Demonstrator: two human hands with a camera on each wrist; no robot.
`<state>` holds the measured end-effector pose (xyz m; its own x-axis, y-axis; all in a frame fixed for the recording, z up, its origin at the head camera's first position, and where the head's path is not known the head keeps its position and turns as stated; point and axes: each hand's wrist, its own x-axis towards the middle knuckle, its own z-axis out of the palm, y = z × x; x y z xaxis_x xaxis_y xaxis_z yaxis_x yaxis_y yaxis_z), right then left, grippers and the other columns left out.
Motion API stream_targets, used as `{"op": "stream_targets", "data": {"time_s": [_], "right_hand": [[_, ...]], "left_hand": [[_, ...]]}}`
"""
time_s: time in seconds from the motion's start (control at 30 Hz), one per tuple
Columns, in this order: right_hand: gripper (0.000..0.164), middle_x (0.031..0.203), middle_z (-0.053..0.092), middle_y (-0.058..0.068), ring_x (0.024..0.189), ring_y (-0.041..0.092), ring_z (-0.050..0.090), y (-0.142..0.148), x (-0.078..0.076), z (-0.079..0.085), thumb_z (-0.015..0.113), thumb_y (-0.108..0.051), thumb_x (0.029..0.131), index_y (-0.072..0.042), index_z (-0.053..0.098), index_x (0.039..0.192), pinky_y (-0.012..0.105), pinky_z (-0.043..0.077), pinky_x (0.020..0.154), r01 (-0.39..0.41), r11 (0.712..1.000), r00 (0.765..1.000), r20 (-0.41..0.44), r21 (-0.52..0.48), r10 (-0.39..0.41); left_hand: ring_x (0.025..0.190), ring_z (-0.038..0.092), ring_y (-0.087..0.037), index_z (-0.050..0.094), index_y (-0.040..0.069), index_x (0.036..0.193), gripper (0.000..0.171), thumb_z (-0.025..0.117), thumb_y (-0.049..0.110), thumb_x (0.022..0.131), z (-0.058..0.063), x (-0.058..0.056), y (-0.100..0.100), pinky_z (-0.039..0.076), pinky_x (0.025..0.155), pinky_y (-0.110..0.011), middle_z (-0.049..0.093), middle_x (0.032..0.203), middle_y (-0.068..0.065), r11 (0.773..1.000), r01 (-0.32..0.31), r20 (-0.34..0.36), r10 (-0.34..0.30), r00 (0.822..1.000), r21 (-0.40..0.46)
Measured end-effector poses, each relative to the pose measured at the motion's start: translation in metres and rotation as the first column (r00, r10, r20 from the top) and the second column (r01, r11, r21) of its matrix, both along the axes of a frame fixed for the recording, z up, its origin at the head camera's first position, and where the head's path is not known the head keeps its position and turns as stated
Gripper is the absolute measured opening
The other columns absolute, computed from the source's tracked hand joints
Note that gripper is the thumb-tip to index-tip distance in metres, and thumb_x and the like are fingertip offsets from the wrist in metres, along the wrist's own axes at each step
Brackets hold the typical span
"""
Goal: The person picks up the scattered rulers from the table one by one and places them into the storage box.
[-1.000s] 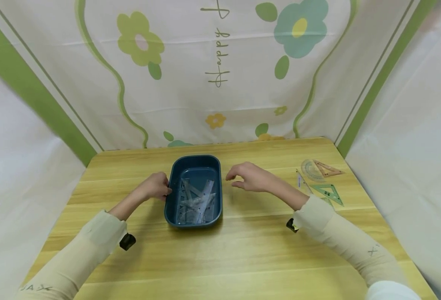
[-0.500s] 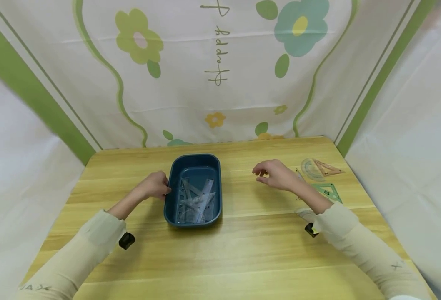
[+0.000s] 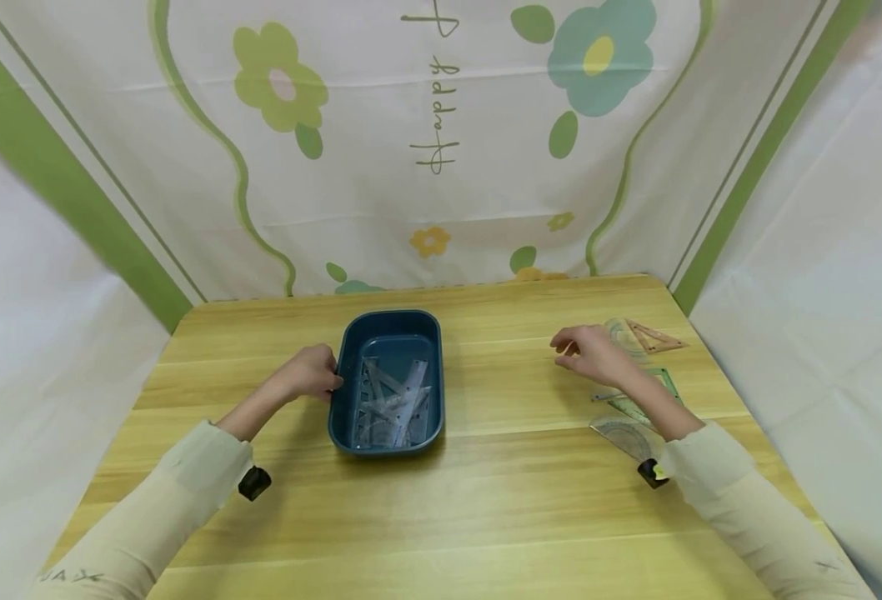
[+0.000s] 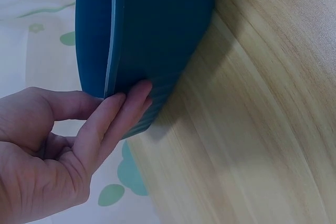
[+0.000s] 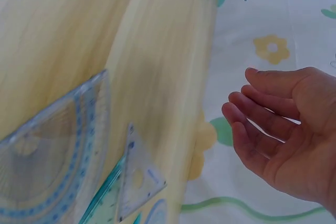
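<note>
My left hand (image 3: 311, 372) pinches the left rim of a dark blue plastic bin (image 4: 152, 24), thumb inside the wall and fingers against the outside. Inside the bin lie several clear rulers (image 3: 409, 400) and set squares, overlapping one another. Over the right side of the table hovers my right hand (image 3: 591, 354), fingers loosely bent and nothing between them. Under and beside it are a clear protractor (image 5: 58, 150), a clear set square (image 5: 139, 177) and a green set square (image 3: 666, 383), partly covered by the hand and forearm in the head view.
Farther right on the wooden table (image 3: 486, 517) lie an orange set square (image 3: 654, 337) and another round-edged clear protractor (image 3: 623, 335). A white cloth with printed flowers (image 3: 366, 183) hangs behind the table, and plain cloth flanks both sides.
My right hand has moved right, from beside the bin to over the drawing tools. The near protractor has come into sight below the forearm. The left hand and bin have stayed put.
</note>
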<state>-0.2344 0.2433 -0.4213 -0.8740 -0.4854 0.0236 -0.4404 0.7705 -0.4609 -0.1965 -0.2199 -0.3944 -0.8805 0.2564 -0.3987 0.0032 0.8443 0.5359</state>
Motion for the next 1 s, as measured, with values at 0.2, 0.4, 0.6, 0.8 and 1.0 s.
{"op": "stream_targets", "data": {"time_s": [0.2,0.4,0.6,0.8,1.0], "right_hand": [[0.028,0.099,0.071,0.021,0.087,0.031,0.069,0.021,0.002,-0.003,0.071,-0.007,0.090,0.009,0.066,0.112,0.043,0.057,0.076,0.056,0.998,0.998,0.039,0.016,-0.056],[0.032,0.095,0.070,0.020,0.086,0.032,0.068,0.042,0.002,-0.001,0.073,-0.009,0.088,0.012,0.065,0.112,0.046,0.057,0.078,0.082,0.995,0.995,0.044,0.055,-0.085],[0.033,0.097,0.070,0.024,0.090,0.037,0.068,0.057,-0.001,-0.005,0.073,-0.008,0.088,0.014,0.065,0.111,0.050,0.056,0.081,0.102,0.992,0.992,0.065,0.074,-0.107],[0.028,0.076,0.069,0.012,0.067,0.022,0.064,0.063,0.001,-0.012,0.075,-0.014,0.086,0.010,0.068,0.099,0.049,0.056,0.072,0.141,0.980,0.986,0.074,0.141,-0.152],[0.039,0.053,0.034,-0.006,0.050,0.010,0.031,0.065,0.004,-0.023,0.077,-0.033,0.086,-0.011,0.050,0.067,0.027,0.028,0.050,0.201,0.954,0.963,0.132,0.222,-0.234]], "left_hand": [[0.044,0.041,-0.008,0.034,0.017,0.052,0.050,0.059,0.001,0.092,-0.001,-0.001,0.000,0.043,0.054,-0.022,0.032,0.048,0.006,1.000,0.006,-0.002,-0.006,1.000,-0.009],[0.057,0.065,-0.018,0.035,0.017,0.053,0.048,0.060,0.000,0.091,-0.001,-0.001,0.002,0.059,0.067,-0.035,0.039,0.049,0.005,1.000,-0.019,-0.007,0.019,1.000,0.003],[0.058,0.065,-0.019,0.034,0.017,0.054,0.048,0.060,0.000,0.092,-0.001,0.000,0.003,0.058,0.065,-0.033,0.037,0.049,0.005,1.000,-0.015,-0.007,0.015,1.000,-0.003],[0.053,0.060,-0.015,0.035,0.017,0.054,0.049,0.060,0.001,0.092,-0.001,0.000,0.002,0.055,0.062,-0.030,0.036,0.049,0.006,1.000,-0.006,-0.011,0.006,1.000,-0.009],[0.048,0.053,-0.010,0.033,0.018,0.053,0.050,0.060,0.001,0.091,0.001,0.000,0.002,0.052,0.059,-0.026,0.033,0.048,0.006,1.000,-0.005,-0.009,0.005,1.000,-0.003]]}}
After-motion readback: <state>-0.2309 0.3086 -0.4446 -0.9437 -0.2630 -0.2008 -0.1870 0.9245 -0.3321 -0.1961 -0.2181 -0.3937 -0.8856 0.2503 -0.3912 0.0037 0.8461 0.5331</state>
